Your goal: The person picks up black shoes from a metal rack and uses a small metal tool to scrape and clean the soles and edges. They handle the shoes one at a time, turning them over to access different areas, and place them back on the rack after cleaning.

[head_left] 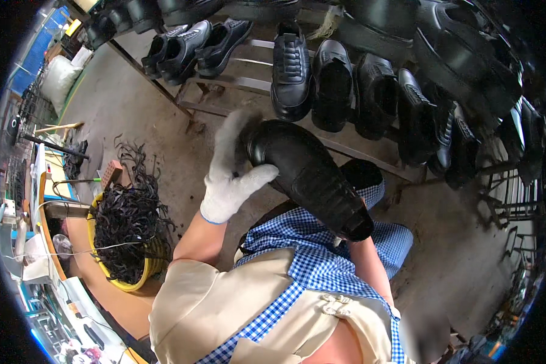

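Note:
A black leather shoe (309, 170) is held tilted in front of my body, its rounded toe up and to the left. My left hand (227, 176), in a white knitted glove, is around the toe. Its thumb lies on the leather, while the other fingers are blurred by motion beyond the toe. From below, my right forearm (371, 267) reaches the heel end of the shoe. The shoe hides most of my right hand, which supports it there; its finger positions do not show. A blue-and-white checked apron (321, 267) covers my lap under the shoe.
A metal rack (236, 82) ahead carries rows of black shoes (291, 73). To my left, black strips (124, 224) overfill a yellow basket (148, 276), with a reddish brick (111, 174) behind it. A cluttered workbench (79, 303) runs along the left edge.

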